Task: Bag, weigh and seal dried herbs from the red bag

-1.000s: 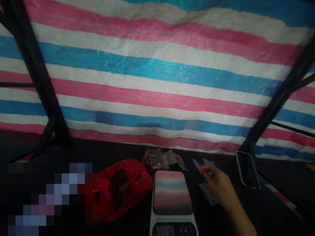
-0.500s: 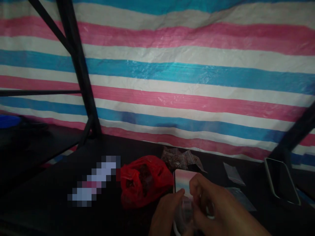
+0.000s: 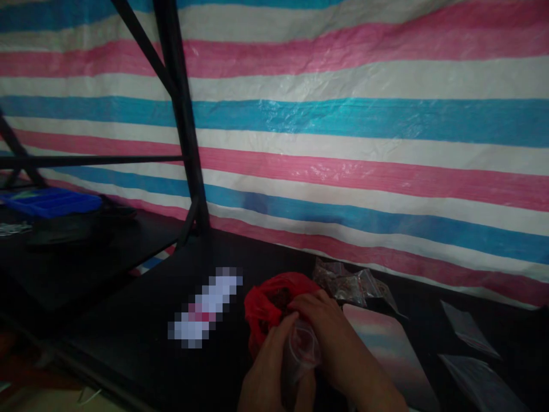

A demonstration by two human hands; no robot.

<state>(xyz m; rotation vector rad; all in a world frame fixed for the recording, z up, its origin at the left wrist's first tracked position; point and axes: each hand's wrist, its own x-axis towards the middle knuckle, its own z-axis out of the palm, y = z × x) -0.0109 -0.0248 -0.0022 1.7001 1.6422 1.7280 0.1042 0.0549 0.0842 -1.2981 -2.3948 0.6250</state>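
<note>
My left hand (image 3: 268, 366) is closed around a small clear plastic bag (image 3: 303, 346), whose mouth gapes open between my hands. My right hand (image 3: 328, 329) lies over the near right side of a red plastic bag (image 3: 261, 312). Its fingers curl together at that bag's opening, near my left fingertips; what they grip is hidden. Dark brownish contents show inside the red bag. Just right of my right wrist is a flat, rounded pad (image 3: 386, 343) with a pale pink and blue sheen.
Several filled clear packets (image 3: 354, 286) lie behind the pad. Flat clear bags (image 3: 469, 329) rest at the right on the black table (image 3: 206, 366). A blurred-out strip (image 3: 210, 303) lies left of the red bag. A blue tray (image 3: 54, 202) and black frame post (image 3: 182, 126) stand left, before a striped sheet (image 3: 364, 160).
My view has swung left and the phone at the right is out of sight. Both hands have moved from over the pad to the red bag, with the clear bag in my left hand.
</note>
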